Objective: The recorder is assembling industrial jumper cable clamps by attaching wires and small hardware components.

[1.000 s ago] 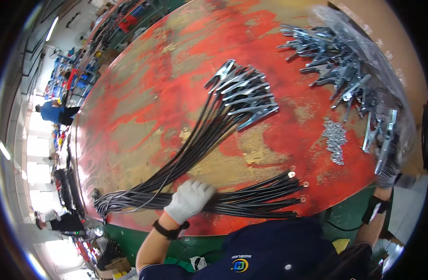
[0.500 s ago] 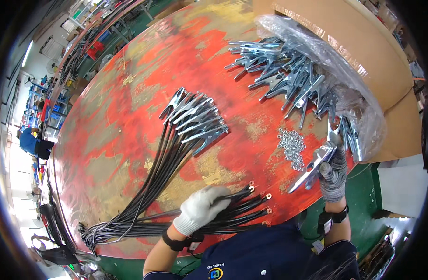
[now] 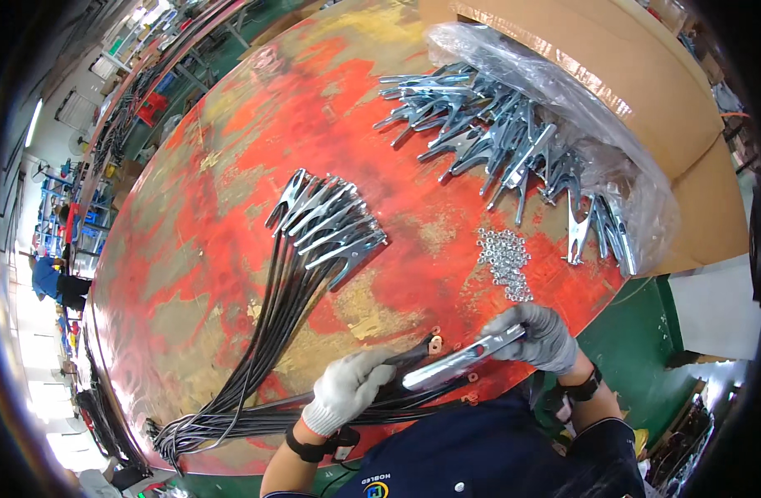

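My left hand [image 3: 346,390], in a white glove, is closed round a black cable [image 3: 410,355] close to its end with a copper ring lug [image 3: 434,346]. In my right hand [image 3: 538,339], gloved in grey, is a silvery metal spring clamp [image 3: 462,360], its length pointing left across the cable ends. Under and beside my left hand run several more black cables [image 3: 397,403] with copper lugs, partly hidden. Farther off, a row of clamps [image 3: 337,222] lies joined to black cables. Small metal nuts [image 3: 505,259] are heaped beyond my right hand.
A large pile of loose metal clamps [image 3: 488,124] lies at the far right, against clear plastic wrap [image 3: 555,83] and a cardboard box [image 3: 687,166]. The red, worn table [image 3: 190,274] has a curved edge. A person in blue [image 3: 47,278] is far left.
My right hand has moved left and nearer from the pile, carrying the clamp to the cable ends. The left hand still grips the cable. The whole view has shifted slightly.
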`<state>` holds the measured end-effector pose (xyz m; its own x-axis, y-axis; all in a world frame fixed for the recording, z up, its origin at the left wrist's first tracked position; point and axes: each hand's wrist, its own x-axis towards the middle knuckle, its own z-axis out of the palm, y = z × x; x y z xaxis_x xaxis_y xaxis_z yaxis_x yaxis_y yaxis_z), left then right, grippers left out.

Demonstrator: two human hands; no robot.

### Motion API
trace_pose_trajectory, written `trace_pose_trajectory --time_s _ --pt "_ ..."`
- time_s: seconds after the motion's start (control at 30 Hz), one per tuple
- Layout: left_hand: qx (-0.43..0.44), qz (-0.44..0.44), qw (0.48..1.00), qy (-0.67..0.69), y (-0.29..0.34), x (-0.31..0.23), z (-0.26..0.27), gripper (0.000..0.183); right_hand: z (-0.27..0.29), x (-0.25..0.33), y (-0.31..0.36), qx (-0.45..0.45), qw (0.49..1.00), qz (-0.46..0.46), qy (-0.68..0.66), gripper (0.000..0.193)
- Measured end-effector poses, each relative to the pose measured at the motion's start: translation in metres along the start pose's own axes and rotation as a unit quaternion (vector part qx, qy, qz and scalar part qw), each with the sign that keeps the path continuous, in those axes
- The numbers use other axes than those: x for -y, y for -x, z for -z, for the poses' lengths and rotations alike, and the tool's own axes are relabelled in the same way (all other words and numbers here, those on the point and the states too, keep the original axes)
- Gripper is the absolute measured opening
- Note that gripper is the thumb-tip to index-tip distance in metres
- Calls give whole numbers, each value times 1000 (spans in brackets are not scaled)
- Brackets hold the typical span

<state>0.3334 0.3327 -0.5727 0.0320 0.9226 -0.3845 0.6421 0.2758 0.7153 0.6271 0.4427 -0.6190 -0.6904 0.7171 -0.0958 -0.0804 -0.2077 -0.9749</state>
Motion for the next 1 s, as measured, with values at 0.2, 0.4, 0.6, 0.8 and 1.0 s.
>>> trace_pose_trajectory --time_s 0.2,0.4,0.6,0.8,1.0 --pt "5 -41 999 -31 -1 -1 -1 27 -7 22 -9 37 966 94 237 36" --pt "13 -47 999 -23 -1 1 -5 25 -10 12 0 -6 989 111 101 36" --pt "39 -76 996 -12 4 5 -3 25 -10 10 -11 52 977 82 189 33" --pt "103 -91 990 -31 4 -1 0 23 -29 0 -28 121 959 100 238 36" --pt "61 -111 985 -120 6 -16 8 22 -28 2 -27 108 944 54 308 39"
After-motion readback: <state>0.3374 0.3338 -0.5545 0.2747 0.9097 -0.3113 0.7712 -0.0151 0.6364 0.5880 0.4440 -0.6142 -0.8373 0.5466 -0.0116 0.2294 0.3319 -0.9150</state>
